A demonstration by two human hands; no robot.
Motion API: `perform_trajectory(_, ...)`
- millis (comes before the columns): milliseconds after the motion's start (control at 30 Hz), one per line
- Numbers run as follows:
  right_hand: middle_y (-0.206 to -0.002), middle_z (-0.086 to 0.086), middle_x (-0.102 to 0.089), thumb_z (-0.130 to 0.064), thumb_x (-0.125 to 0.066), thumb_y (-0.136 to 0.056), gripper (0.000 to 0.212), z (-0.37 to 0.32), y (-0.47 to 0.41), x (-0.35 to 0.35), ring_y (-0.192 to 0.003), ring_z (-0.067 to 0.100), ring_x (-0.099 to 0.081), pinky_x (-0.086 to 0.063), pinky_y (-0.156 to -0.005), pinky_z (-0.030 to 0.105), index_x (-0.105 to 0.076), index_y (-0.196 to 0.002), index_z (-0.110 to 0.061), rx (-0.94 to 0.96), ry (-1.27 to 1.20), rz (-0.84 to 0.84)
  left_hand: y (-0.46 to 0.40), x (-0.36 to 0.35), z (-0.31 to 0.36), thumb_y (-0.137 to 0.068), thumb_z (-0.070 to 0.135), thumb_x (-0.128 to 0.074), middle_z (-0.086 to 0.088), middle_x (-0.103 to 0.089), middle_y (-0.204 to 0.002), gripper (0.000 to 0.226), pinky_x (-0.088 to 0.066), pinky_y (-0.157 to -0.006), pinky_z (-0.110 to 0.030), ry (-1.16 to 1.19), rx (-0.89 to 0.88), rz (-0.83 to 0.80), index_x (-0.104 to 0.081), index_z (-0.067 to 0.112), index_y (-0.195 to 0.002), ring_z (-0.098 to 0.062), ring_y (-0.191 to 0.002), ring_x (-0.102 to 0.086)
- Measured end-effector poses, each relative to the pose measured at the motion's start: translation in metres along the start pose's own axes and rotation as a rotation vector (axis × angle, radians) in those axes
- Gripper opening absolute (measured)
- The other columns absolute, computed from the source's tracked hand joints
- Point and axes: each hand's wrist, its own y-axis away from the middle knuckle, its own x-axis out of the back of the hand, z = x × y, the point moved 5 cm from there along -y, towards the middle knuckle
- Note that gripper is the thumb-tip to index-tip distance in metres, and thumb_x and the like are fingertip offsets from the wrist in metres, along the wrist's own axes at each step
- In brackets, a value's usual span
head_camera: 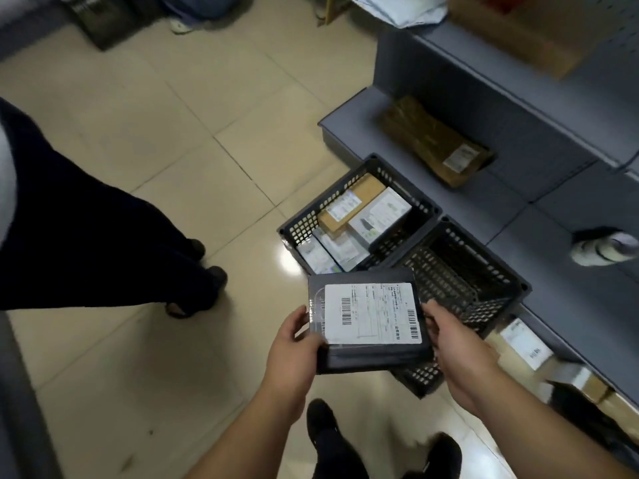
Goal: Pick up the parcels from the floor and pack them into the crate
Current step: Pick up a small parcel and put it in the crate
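I hold a flat dark grey parcel (366, 354) with a white barcode label between both hands, above the floor. My left hand (294, 350) grips its left edge, thumb on top. My right hand (453, 347) holds its right edge. Just beyond the parcel stand two black perforated crates side by side. The far crate (311, 223) holds several boxes, brown and white. The near crate (484, 271) looks empty, and the parcel hides its near left part.
Grey shelving (518, 188) runs along the right, with a brown parcel (435, 140) on its low shelf and several boxes (525, 347) beneath. Another person's dark-trousered legs (103, 236) stand at the left. My own shoes (321, 423) are below. Beige tiled floor (173, 133) stretches ahead.
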Motion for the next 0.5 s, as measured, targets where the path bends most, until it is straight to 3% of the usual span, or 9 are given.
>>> perform_trajectory(200,-0.112,-0.006,-0.075,-0.048,-0.052,-0.099,0.039,-0.009,0.005,-0.093,-0.107,0.016,-0.068,-0.048,-0.103,0.039,-0.067,-0.125,-0.022,0.031,0.090,-0.084,-0.024,0.082,0.013,-0.092,0.008,-0.061,0.012,-0.072,-0.115,0.045,-0.049,-0.071,-0.026,0.061,0.050,0.057,-0.066,0.038,-0.125,-0.013,-0.101,-0.067)
perform_trajectory(500,-0.112,-0.006,-0.073,-0.047,-0.046,-0.103,0.032,-0.033,-0.015,-0.185,-0.107,0.016,-0.066,-0.042,-0.110,0.044,-0.070,-0.108,-0.028,-0.003,0.266,-0.145,-0.066,0.146,0.034,-0.091,0.006,-0.059,0.009,-0.070,-0.118,0.047,-0.056,-0.097,-0.043,0.108,0.084,0.145,-0.061,0.035,-0.128,-0.017,-0.107,-0.066)
